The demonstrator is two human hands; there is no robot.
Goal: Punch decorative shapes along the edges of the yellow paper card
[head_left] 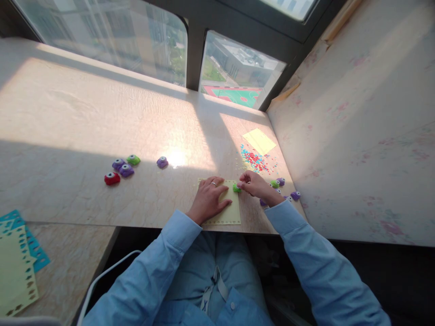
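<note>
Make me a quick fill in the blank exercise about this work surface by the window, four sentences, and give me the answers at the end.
1. The left hand rests on a sheet of paper that is pale ____.
2. The right hand is at a punch coloured ____.
3. Of the four clustered punches left of the hands, the one nearest the person is ____.
4. The ring is worn on the ____ hand.

Missing words: yellow; green; red; left.
</note>
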